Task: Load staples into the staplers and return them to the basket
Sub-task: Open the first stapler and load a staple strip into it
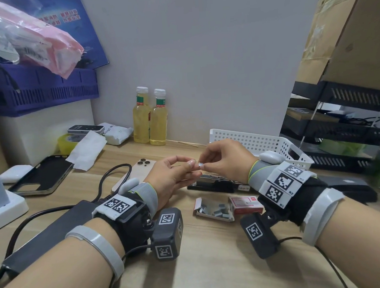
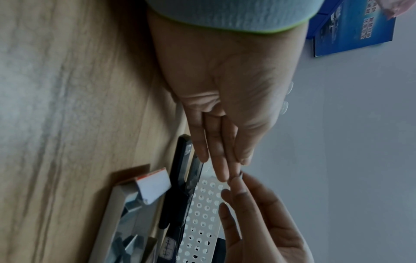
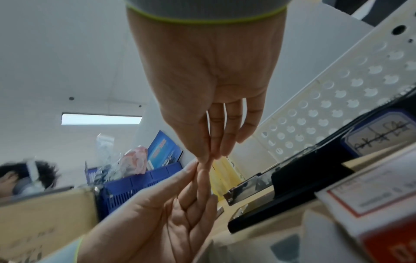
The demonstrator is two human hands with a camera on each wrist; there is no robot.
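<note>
A short silver staple strip (image 1: 201,165) is held in the air above the desk, between both hands. My right hand (image 1: 204,164) pinches it with thumb and forefinger. From the left, my left hand (image 1: 192,167) meets it, thumb and forefinger tips closed on the same strip. Directly below lies the black stapler (image 1: 213,184), opened flat with its metal channel (image 3: 245,188) exposed. An open tray of staples (image 1: 213,210) and a red staple box (image 1: 247,205) sit in front of it. The white perforated basket (image 1: 251,140) stands behind my right hand.
A gold phone (image 1: 139,171) and a black cable (image 1: 106,180) lie left of the stapler. Two yellow bottles (image 1: 149,117) stand by the wall. A black phone case (image 1: 42,177) lies at the left, a black shelf rack (image 1: 350,123) stands at the right.
</note>
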